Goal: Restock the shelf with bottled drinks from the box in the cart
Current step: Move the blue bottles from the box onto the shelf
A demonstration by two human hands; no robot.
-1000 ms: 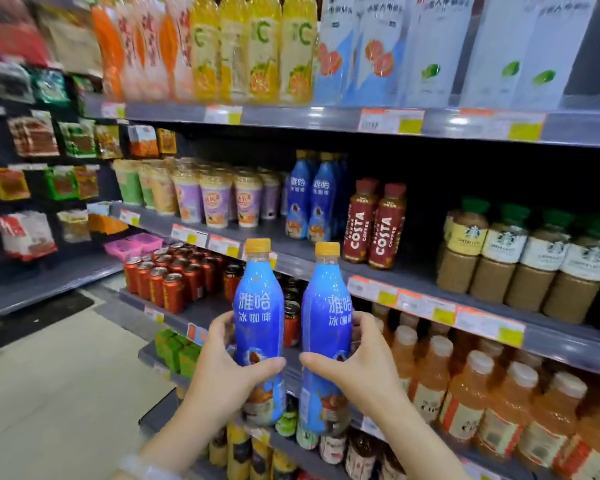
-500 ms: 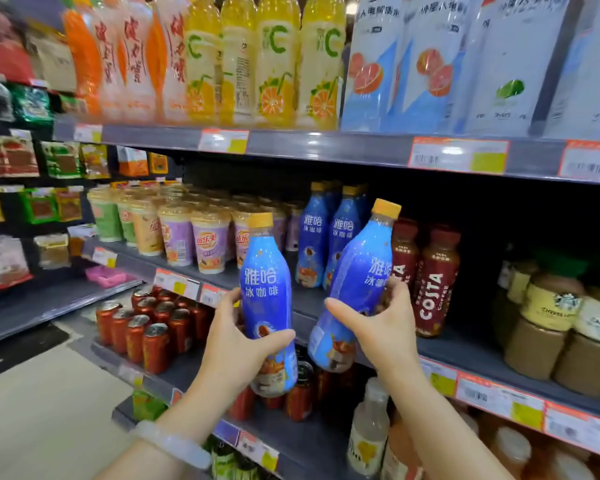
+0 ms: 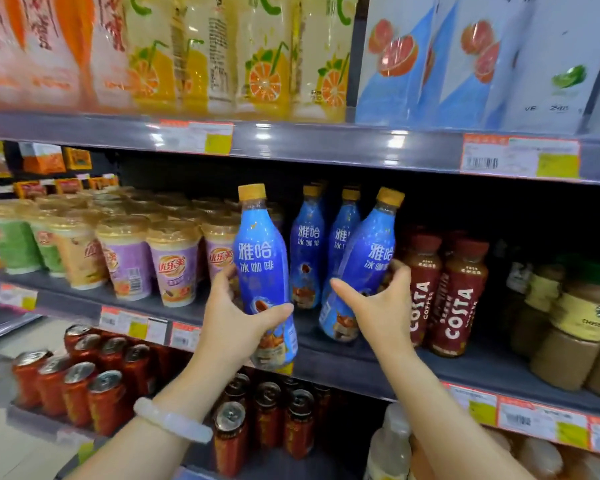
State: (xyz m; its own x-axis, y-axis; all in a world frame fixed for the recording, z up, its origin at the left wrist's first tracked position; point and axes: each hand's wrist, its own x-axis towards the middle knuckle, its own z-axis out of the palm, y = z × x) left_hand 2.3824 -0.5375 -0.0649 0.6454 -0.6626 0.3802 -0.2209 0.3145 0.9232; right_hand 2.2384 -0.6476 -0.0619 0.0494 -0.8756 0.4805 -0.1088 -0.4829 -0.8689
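I hold two blue iced-coffee bottles with yellow caps. My left hand (image 3: pixel 234 323) grips the left blue bottle (image 3: pixel 262 268) upright, just in front of the middle shelf (image 3: pixel 354 370). My right hand (image 3: pixel 381 306) grips the right blue bottle (image 3: pixel 364 265), which leans to the right with its base low over the shelf board, in front of two more blue bottles (image 3: pixel 307 251) standing further back. The box and the cart are out of view.
Red Costa coffee bottles (image 3: pixel 444 296) stand right beside my right hand. Milk-tea cups (image 3: pixel 174 265) fill the shelf to the left, brown Starbucks bottles (image 3: pixel 575 323) the right. Red cans (image 3: pixel 77 386) sit one shelf down. Juice bottles and cartons line the top shelf.
Both hands have moved up and forward toward the middle shelf. The right bottle has tilted and now reaches in over the shelf board; the left bottle stays upright.
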